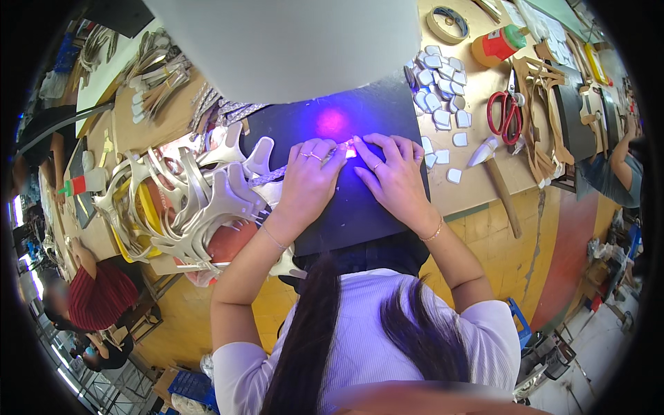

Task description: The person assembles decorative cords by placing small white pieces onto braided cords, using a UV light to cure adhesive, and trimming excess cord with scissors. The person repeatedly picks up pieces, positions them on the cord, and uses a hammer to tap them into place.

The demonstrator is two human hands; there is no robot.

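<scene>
- We see the left hand [311,173] curled, thumb and forefinger pinched on a small piece [351,149] over the middle of the dark mat [339,221].
- The right hand [395,169] is half open, fingertips meeting the piece from the other side; glare hides whether they grip it, so we cannot tell. Two-sided contact probably steadies so small a thing.
- We see a patterned strap [268,177] running leftward from beneath the left hand; whether it joins the piece, we cannot tell.
- Just beyond the fingertips, a violet-red glow [333,122] falls on the mat, below a white cover [290,48]; holding the piece near it likely helps us see.
- Left of the mat, pale silvery cut parts [221,200] lie heaped, presumably within easy reach.
- On the right, white tabs [443,117] lie scattered on the desk [477,194], near red-handled scissors [507,114] and a hammer [499,187], perhaps set aside to leave the mat free for our hands.
</scene>
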